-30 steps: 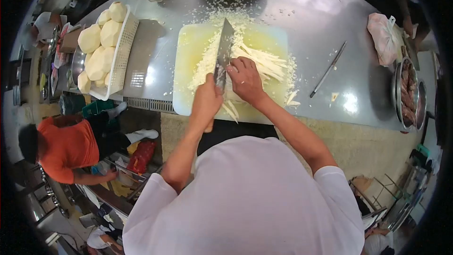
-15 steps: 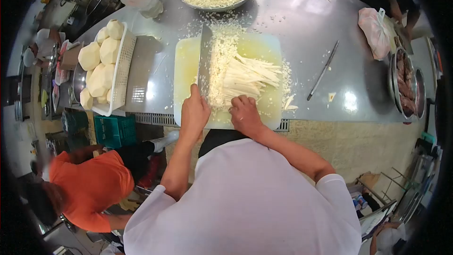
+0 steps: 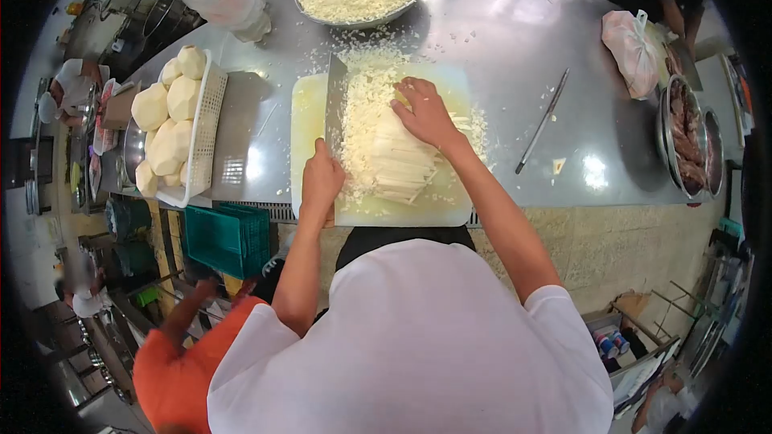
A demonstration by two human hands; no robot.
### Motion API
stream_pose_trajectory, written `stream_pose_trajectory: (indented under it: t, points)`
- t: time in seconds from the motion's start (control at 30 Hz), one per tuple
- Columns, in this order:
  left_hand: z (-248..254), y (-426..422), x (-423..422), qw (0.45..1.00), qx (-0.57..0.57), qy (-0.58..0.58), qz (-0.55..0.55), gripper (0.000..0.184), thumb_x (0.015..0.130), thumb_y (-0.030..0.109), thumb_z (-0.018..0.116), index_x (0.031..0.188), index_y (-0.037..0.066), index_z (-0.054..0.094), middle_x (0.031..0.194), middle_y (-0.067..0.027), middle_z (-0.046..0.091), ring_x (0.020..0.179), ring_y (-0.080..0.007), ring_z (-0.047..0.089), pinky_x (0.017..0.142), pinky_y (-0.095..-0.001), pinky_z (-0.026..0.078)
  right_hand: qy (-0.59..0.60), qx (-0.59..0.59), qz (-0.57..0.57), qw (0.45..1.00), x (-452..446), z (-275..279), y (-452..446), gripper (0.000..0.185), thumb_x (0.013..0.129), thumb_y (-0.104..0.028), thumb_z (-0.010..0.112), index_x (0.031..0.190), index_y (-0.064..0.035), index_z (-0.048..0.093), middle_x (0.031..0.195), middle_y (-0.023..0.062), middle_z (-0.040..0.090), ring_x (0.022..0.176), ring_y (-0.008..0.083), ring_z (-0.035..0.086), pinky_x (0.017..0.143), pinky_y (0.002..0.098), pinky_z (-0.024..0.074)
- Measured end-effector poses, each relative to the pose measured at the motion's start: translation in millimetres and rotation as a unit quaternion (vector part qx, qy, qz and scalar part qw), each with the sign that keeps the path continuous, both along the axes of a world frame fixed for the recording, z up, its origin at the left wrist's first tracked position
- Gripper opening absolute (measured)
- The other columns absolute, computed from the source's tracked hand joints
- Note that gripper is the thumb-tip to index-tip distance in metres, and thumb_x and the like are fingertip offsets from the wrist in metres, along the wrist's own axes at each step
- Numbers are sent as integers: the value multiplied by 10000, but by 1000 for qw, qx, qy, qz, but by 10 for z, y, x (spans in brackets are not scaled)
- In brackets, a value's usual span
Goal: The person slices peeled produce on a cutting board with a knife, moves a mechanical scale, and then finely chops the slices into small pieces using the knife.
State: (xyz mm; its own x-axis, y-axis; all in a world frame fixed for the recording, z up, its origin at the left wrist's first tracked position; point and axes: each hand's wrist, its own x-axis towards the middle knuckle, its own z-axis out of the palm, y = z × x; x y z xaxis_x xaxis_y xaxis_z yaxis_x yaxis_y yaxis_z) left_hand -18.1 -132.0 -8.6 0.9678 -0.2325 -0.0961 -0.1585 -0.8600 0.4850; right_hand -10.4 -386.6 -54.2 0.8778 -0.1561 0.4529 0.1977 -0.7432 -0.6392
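My left hand (image 3: 322,179) is closed around the handle of a cleaver (image 3: 335,100), its broad blade pointing away from me along the left side of the chopped heap. Under it lies a pale yellow-green cutting board (image 3: 308,104). Finely diced white vegetable (image 3: 363,108) covers the board's middle. Beside that heap is a bundle of pale vegetable strips (image 3: 398,162), lying roughly crosswise. My right hand (image 3: 426,115) rests over the far end of the strips, thumb apart from the fingers; its fingertips touch the vegetable.
A metal bowl (image 3: 366,22) heaped with diced vegetable stands beyond the board. Peeled round vegetables fill a white basket (image 3: 206,120) at left. A dark pen-like rod (image 3: 542,120), a plastic bag (image 3: 631,55) and meat bowls (image 3: 669,138) are at right. A person in orange (image 3: 189,370) is at lower left.
My right hand has moved from the near end of the strips to their far end, its fingers spreading. The strips lie more bunched. The person in orange has shifted closer behind me.
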Motion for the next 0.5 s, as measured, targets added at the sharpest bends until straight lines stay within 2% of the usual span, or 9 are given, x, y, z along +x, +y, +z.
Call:
stream_pose_trajectory:
  t: [0.07, 0.17, 0.3, 0.37, 0.4, 0.47, 0.5]
  points:
    - [8, 11, 15, 1000, 14, 9, 2, 300, 888, 28, 556, 1145, -67, 434, 751, -364, 627, 745, -540, 637, 663, -593, 500, 185, -35, 65, 980, 77, -149, 16, 398, 968, -327, 556, 1200, -29, 683, 1286, 188, 599, 1184, 375, 542, 956, 498, 464]
    - [-12, 8, -9, 999, 3, 18, 28, 314, 891, 44, 559, 1157, -78, 444, 771, -361, 636, 756, -530, 643, 668, -580, 507, 159, -62, 107, 980, -181, -17, 142, 432, 972, -355, 550, 1190, -8, 686, 1281, 201, 617, 1182, 381, 554, 978, 509, 465]
    - [-31, 90, -10, 999, -32, 23, 35, 316, 894, 60, 560, 1155, -87, 460, 796, -355, 647, 777, -524, 649, 682, -566, 514, 194, -41, 150, 969, -230, 82, 100, 429, 977, -344, 554, 1182, 11, 679, 1264, 222, 632, 1156, 404, 576, 993, 499, 469]
    - [-60, 114, -3, 997, -66, 28, 38, 323, 894, 73, 562, 1169, -69, 471, 811, -348, 654, 794, -519, 655, 689, -557, 516, 220, 52, 172, 959, -96, 76, 11, 405, 979, -307, 561, 1176, 29, 673, 1219, 241, 648, 1138, 418, 589, 1000, 476, 476]
    - [-65, 115, -2, 996, -71, 27, 39, 323, 894, 73, 562, 1169, -69, 471, 811, -348, 654, 794, -519, 655, 689, -557, 516, 220, 47, 172, 959, -14, 76, -30, 405, 979, -307, 561, 1176, 29, 673, 1219, 241, 648, 1138, 418, 589, 1000, 476, 476]
    - [-61, 137, 0, 994, -100, 27, 37, 359, 888, 74, 572, 1212, -42, 469, 804, -346, 650, 822, -536, 644, 707, -553, 518, 149, 51, 128, 979, 229, 99, -62, 387, 974, -266, 569, 1199, 34, 665, 1241, 250, 643, 1144, 429, 596, 1030, 458, 466]
    - [-8, 147, -1, 988, -134, 69, 38, 339, 916, 71, 571, 1226, -22, 472, 743, -287, 656, 682, -469, 672, 618, -512, 534, 158, 58, 91, 982, 362, 151, -77, 388, 974, -251, 572, 1229, 27, 664, 1272, 259, 636, 1187, 429, 583, 1056, 458, 454]
